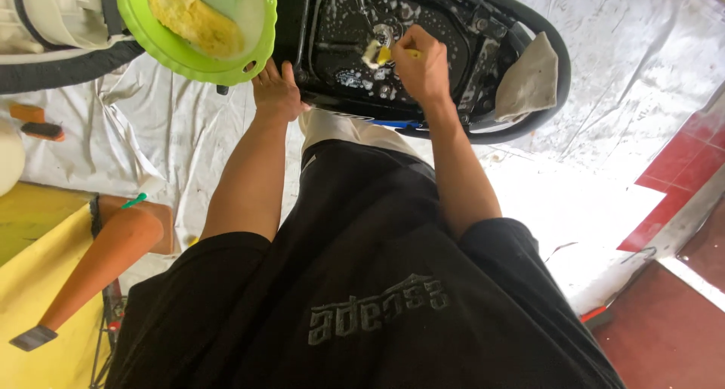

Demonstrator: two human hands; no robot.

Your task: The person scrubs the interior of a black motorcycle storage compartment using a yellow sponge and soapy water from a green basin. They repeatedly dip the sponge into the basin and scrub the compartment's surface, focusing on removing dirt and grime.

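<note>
Head view looks straight down the person's black shirt to the floor, where a white, creased sheet is spread under the work.

At far left stands a lime-green plastic basin, round with a perforated rim. It holds a yellow cloth or sponge, bunched against the left wall, and what looks like pale, cloudy water in the right part; how deep it is cannot be told. Beside the basin, at the far-left edge, lies a white ribbed plastic panel. Nearer on the left are an orange tapered piece with a dark tip and, by it, something with a small green end, too small to name.

Just right of the basin, the left hand lies flat with fingers together, pressed on the near edge of a black moulded plastic shell, seemingly steadying it. The shell lies open side up, its ribbed inside covered with white soap suds.

The right hand is closed in a pinch around a small yellow-handled brush, whose soapy head touches the middle of the shell's inside. The step in hand appears to be scrubbing the soaped interior. I judge that the next stroke needs short, firm passes into the ribs and corners while the flat hand keeps the shell from sliding.

At the shell's right end a grey rag is draped over the rim.
</note>
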